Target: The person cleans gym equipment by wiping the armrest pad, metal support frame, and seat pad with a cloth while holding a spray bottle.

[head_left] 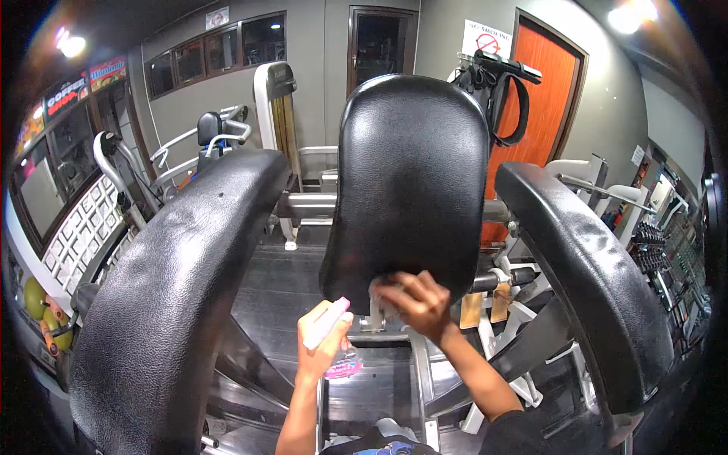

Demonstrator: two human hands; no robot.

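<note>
My left hand [312,350] is wrapped around the neck of a spray bottle [344,367], which has a white and pink trigger head and pink liquid in its clear body. Against the lower part of a black padded backrest [413,167], my right hand [425,305] presses a greyish cloth [378,297] with bent fingers. The cloth is mostly hidden by the fingers and slightly blurred. The bottle is held just below and left of the backrest's bottom edge, apart from it.
Long black arm pads flank me, a left pad [178,250] and a right pad [595,265]. Belts [504,98] hang behind the backrest near an orange door [540,83]. Metal frame bars [421,379] run below my hands. Dumbbells [650,246] sit on a rack at far right.
</note>
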